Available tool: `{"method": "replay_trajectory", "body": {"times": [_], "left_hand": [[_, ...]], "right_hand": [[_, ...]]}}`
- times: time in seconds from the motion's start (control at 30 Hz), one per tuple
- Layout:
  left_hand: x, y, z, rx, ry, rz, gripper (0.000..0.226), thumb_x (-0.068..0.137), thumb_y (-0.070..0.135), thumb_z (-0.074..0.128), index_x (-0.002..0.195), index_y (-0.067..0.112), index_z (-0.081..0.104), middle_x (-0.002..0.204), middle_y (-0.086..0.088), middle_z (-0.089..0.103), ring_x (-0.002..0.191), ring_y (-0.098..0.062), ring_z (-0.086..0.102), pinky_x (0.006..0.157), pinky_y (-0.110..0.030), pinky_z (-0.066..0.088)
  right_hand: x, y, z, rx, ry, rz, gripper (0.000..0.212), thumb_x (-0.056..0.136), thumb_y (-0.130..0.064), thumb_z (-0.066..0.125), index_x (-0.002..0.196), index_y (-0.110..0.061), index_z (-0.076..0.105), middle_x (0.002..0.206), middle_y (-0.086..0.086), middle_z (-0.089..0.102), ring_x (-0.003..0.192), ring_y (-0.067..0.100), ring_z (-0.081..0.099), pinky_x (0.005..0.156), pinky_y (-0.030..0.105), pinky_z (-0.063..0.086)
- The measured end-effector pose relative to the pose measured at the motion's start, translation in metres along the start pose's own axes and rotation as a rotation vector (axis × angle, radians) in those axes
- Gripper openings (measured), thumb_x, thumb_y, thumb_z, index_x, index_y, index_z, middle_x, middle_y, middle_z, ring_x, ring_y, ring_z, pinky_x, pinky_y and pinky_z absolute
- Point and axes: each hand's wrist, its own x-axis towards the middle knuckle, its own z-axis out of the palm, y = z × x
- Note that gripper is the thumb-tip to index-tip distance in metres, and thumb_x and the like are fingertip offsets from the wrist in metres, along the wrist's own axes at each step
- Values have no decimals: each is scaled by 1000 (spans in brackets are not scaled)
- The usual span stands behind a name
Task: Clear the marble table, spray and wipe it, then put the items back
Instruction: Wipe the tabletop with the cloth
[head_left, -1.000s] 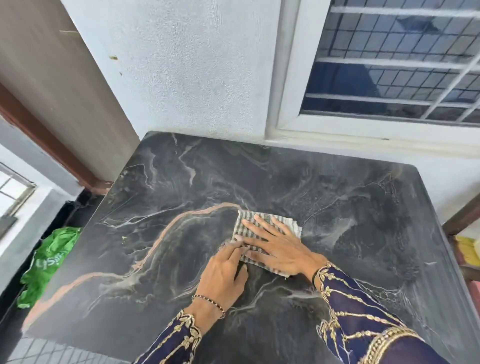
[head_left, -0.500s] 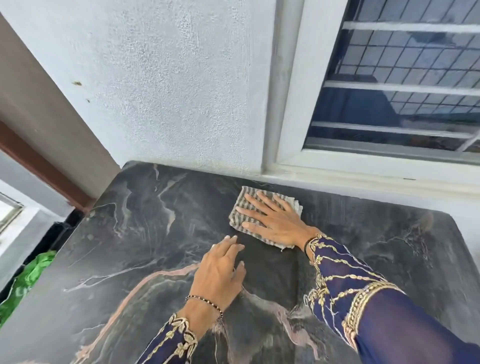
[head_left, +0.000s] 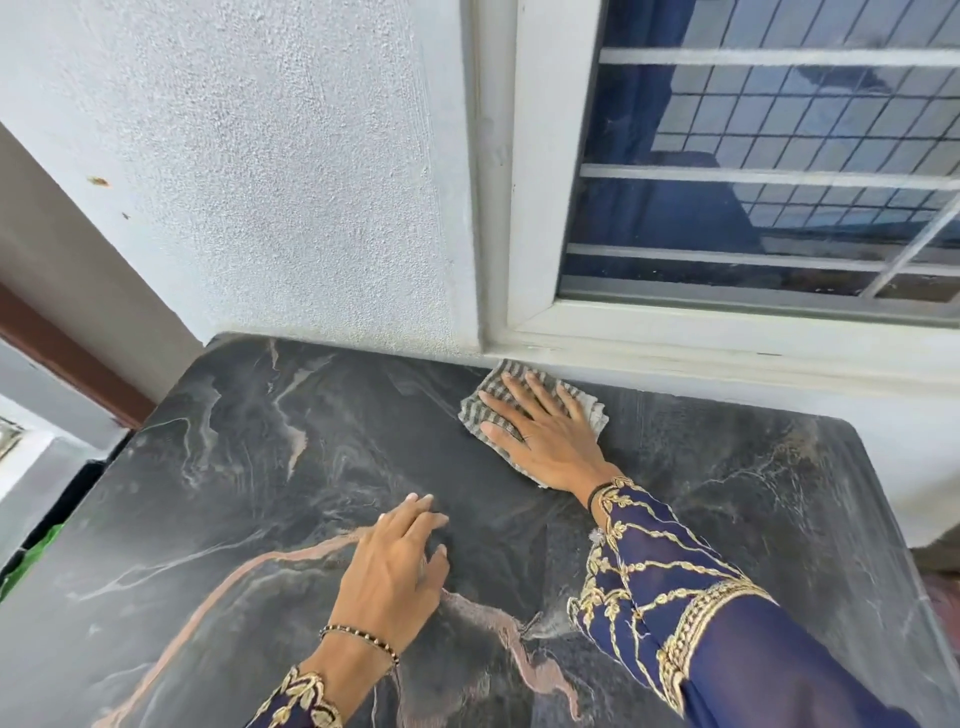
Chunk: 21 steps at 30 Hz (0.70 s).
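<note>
1. The bench (head_left: 322, 467) was a dark marble slab with pale and pinkish veins, its far edge set against a white textured wall (head_left: 260, 182) and the sill of a window (head_left: 753, 171).
2. The cloth (head_left: 485, 397), grey-and-white striped and folded, lay flat on the bench at the far edge, touching or just short of the sill; which of the two could not be told.
3. The right hand (head_left: 545, 436) lay palm down on the cloth, its fingers (head_left: 511, 387) spread and straight, pressing it to the marble rather than curled round it.
4. Part of the cloth showed beyond the fingertips and at both sides of the hand.
5. The left hand (head_left: 395, 566) rested on bare marble nearer the person, well apart from the cloth, fingers loosely extended, gripping nothing.
6. A beaded bracelet (head_left: 363, 642) circled the left wrist, and a dark band showed at the right wrist.
7. Both forearms wore a navy sleeve (head_left: 675, 587) with gold embroidery.
8. A pinkish vein ran across the marble under and beside the left hand.
9. Beyond the bench's left edge a scrap of something green (head_left: 26, 561) showed low down; what it was could not be told.
10. The window had white bars across dark glass.
</note>
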Motion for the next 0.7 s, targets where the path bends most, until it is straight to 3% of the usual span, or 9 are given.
{"method": "replay_trajectory", "body": {"times": [0.17, 0.37, 0.5, 0.7], "left_hand": [[2, 23, 3, -30, 27, 38, 25, 87, 16, 61, 112, 19, 63, 134, 2, 54, 133, -17, 42, 109, -40, 37], [-12, 39, 12, -80, 43, 34, 26, 90, 19, 57, 115, 20, 62, 138, 5, 50, 136, -14, 37, 111, -33, 29], [-31, 41, 19, -74, 46, 92, 25, 84, 15, 63, 109, 19, 64, 131, 1, 58, 131, -18, 46, 103, -40, 43], [-89, 43, 20, -32, 5, 153, 27, 78, 14, 67, 104, 22, 65, 126, 5, 61, 124, -18, 52, 96, -42, 49]], "right_hand": [[-34, 53, -7, -12, 19, 109, 60, 97, -71, 5, 155, -57, -3, 167, -20, -15, 155, 9, -17, 127, 46, -8], [-50, 45, -2, 15, -24, 180, 59, 98, -72, 7, 153, -57, -9, 164, -18, -25, 154, 12, -24, 125, 49, -13], [-86, 28, 15, -1, -7, 115, 57, 99, -72, 9, 151, -60, -11, 164, -19, -27, 153, 14, -26, 125, 48, -13], [-159, -24, 41, -13, 44, 83, 56, 100, -69, 10, 153, -59, -7, 165, -16, -24, 154, 15, -24, 124, 48, -13]]}}
